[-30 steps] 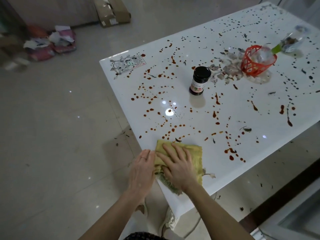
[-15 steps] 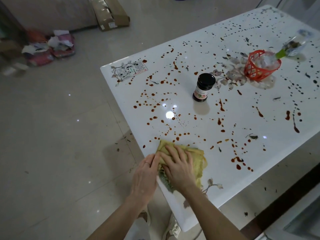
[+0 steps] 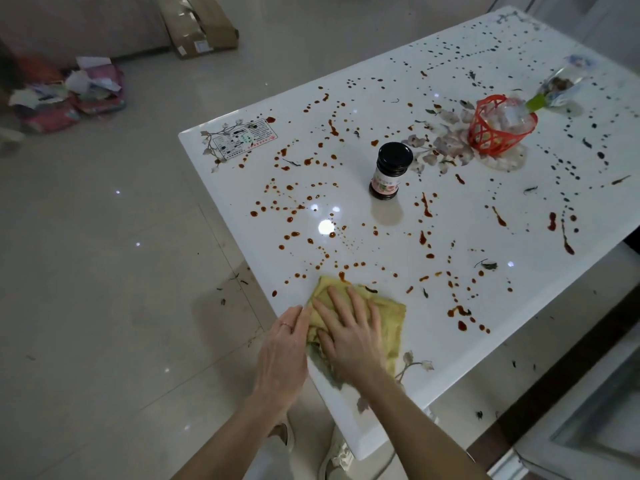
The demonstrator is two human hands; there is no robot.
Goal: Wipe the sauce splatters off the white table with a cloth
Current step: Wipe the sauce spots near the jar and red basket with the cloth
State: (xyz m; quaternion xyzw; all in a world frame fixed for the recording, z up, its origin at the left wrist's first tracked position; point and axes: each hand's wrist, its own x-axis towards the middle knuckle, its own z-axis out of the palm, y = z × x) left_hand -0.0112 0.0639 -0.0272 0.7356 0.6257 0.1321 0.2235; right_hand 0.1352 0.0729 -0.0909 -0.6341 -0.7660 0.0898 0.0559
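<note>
A yellow cloth [image 3: 391, 317] lies flat near the front left edge of the glossy white table [image 3: 450, 341]. My right hand [image 3: 349, 334] presses down on it with fingers spread and straight. My left hand [image 3: 282, 351] sits beside the table's edge, its fingertips touching the cloth's left side. Red sauce splatters [image 3: 294, 209] dot the table just beyond the cloth and to its right. Darker drops cover the far right part.
A dark-lidded jar [image 3: 389, 171] stands mid-table. A red mesh basket [image 3: 495, 128] and a plastic bottle [image 3: 557, 91] sit further right. On the tiled floor are a cardboard box [image 3: 199, 26] and a pile of rubbish [image 3: 69, 95]. Small debris lies near the table.
Both hands and the cloth have slid a little forward toward the nearest sauce drops. The cloth's far corner now touches a red drop.
</note>
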